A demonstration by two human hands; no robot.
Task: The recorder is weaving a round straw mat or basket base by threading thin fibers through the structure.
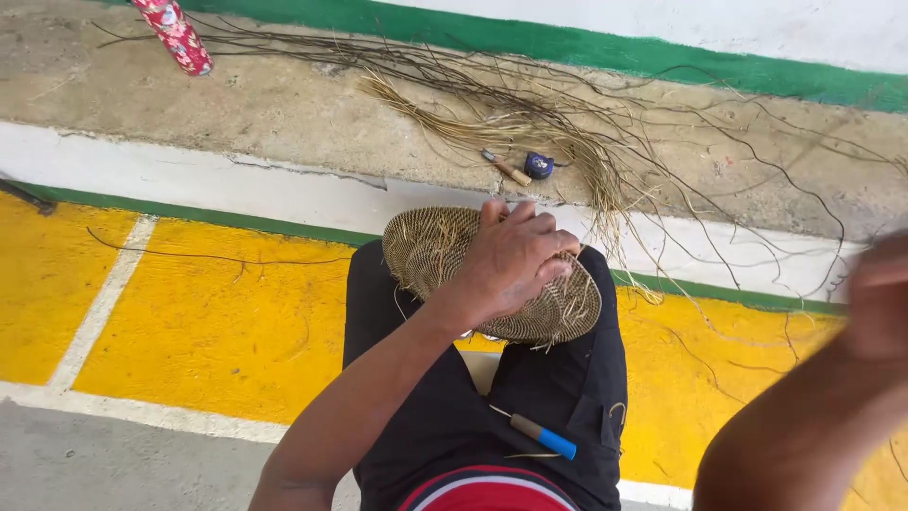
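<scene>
One woven basket (492, 274), flat and half-made, rests on the person's knees, loose straw ends sticking out round its rim. Left hand (515, 257) lies palm-down over it, fingers curled at the far edge, grip pressed onto the weave. Right hand (875, 293) is raised wide to the side (blurred; cannot tell its grip). Risks, as I judge: basket sliding off the knees; the blue-handled tool (541, 435) rolling off the lap. Straw bundle (530, 123) lies on the concrete ledge beyond.

A round, flat woven fibre disc (430, 248) with loose strand ends rests on the lap.
</scene>
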